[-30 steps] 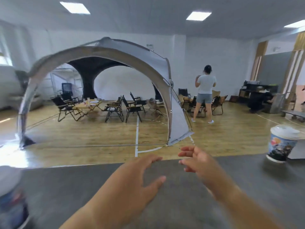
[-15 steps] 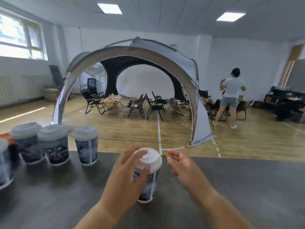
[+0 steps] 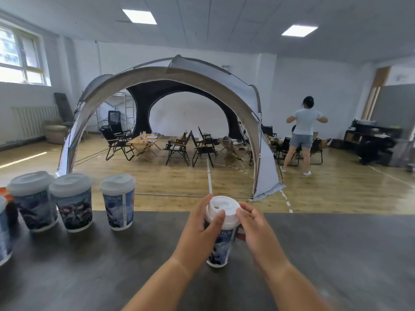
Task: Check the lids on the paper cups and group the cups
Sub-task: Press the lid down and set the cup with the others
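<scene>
paper cup (image 3: 219,250) standing on the worktop (image 3: 336,254) at 6 o'clock, left hand (image 3: 197,234) fingers wrapped round it, thumb on the white lid (image 3: 222,209), right hand (image 3: 258,234) pinching the lid's 3 o'clock edge, three lidded cups (image 3: 74,207) at 9 o'clock, label text too blurry to read tbh

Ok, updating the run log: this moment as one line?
step: lid check | left hand: grips cup | right hand: grips lid | other cups: lidded, at left
</scene>
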Demonstrator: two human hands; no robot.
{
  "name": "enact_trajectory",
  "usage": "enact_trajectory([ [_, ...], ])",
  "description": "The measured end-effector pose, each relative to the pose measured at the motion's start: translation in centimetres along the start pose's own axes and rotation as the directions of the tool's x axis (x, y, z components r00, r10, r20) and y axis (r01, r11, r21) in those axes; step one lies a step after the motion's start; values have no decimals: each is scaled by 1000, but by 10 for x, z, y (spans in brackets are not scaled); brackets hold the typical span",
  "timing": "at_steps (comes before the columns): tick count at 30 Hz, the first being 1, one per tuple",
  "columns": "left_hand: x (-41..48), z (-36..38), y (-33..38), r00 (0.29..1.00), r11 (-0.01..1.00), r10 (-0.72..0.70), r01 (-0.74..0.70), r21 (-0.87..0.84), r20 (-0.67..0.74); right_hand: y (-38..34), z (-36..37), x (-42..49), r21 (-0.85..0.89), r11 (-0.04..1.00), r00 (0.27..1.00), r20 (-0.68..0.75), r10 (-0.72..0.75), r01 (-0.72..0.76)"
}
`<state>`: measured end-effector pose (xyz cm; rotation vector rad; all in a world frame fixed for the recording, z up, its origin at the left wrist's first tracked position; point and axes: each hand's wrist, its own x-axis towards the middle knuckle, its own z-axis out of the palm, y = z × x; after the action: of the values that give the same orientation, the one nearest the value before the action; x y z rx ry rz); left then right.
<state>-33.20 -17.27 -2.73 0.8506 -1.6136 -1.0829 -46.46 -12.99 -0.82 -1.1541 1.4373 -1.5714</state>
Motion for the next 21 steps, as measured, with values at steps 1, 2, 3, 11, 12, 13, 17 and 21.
enact_trajectory([
  [1,4,7,2,1000,1000,2,-3,5,8,1,-5,1,-4,1000,1000,-22,-3,3],
  [2,8,14,3,1000,1000,1,-2,9,13,1,-9,2,-10,1000,999,-38,-4,4],
  [3,11,19,3,1000,1000,-2,2,3,15,1,-12,2,-14,1000,999,-46,-6,6],
  [11,17,31,-13,1000,984,0,-6,-178,-30,9,-20,23,41,999,997,-76,33,-30],
  [12,18,32,-14,999,981,3,-10,-191,-40,8,-21,31,45,998,996,-73,55,-52],
  [13,18,33,-15,999,980,6,-16,-200,-52,6,-22,39,37,996,995,-58,80,-78],
  [17,20,38,-18,995,972,17,-40,-232,-101,-6,-21,72,43,976,976,41,213,-215],
  [21,20,41,-17,995,964,31,-56,-260,-98,-10,-16,83,112,919,910,228,347,-379],
])
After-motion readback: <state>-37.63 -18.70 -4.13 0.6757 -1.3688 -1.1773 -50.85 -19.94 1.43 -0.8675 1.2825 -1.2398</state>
